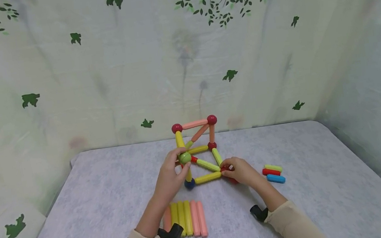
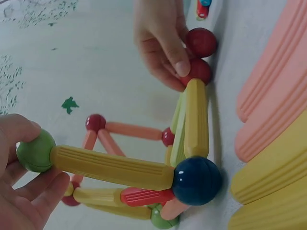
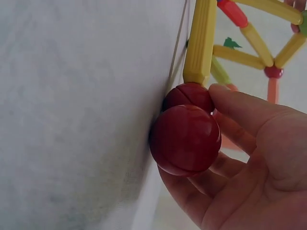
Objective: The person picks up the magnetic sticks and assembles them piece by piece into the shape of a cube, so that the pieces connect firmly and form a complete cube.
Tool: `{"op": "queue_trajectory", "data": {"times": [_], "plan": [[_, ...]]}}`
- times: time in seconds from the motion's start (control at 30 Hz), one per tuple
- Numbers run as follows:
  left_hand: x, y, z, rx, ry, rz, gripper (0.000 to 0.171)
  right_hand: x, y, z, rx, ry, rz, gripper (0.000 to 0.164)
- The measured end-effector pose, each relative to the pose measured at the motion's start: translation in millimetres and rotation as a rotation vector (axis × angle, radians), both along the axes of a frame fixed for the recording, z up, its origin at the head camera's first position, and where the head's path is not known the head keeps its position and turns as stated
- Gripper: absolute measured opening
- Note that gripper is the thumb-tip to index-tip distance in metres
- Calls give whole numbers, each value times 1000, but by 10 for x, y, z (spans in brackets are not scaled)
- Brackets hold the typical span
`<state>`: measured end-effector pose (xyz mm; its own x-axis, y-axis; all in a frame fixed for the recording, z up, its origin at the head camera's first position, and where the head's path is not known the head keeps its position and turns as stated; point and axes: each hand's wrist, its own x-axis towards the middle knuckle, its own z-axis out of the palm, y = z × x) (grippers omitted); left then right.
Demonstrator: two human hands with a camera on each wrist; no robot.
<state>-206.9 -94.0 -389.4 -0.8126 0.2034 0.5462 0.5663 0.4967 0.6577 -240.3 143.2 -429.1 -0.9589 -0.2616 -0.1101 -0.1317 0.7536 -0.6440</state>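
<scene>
My left hand (image 1: pixel 172 173) pinches a green ball (image 2: pixel 36 150) between thumb and fingers. From that ball a yellow rod (image 2: pixel 112 166) runs down to a dark blue ball (image 2: pixel 197 180) at the near corner of a frame of rods and balls. At the frame's right corner, my right hand (image 1: pixel 241 171) grips a red ball (image 3: pixel 192 97) on the end of another yellow rod (image 3: pixel 200 43). A second red ball (image 3: pixel 186 140) sits against the first, close to the tabletop. Behind, red balls (image 1: pixel 212 120) and pink rods (image 1: pixel 194 124) form the taller part.
In front of the frame lies a row of loose pink and yellow rods (image 1: pixel 188 218), partly behind the left wrist. Right of my right hand are a lime rod (image 1: pixel 273 167), a red rod (image 1: pixel 271 172) and a blue rod (image 1: pixel 276 178). A leaf-printed curtain (image 1: pixel 156 71) hangs behind the table.
</scene>
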Motion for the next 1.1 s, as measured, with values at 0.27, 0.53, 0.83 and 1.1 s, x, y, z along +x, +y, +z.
{"op": "queue_trajectory", "data": {"times": [0.27, 0.53, 0.83, 1.1], "plan": [[110, -76, 159, 109, -87, -57, 40, 126, -68, 34, 38, 50, 31, 24], [-44, -155, -35, 122, -90, -102, 43, 530, -369, 114, -49, 222, 197, 35], [-40, -166, -43, 124, -111, -113, 42, 829, -671, 2, 90, -52, 367, 28], [-34, -186, -42, 142, -123, -128, 43, 900, -694, 33, 144, -38, 352, 20]]}}
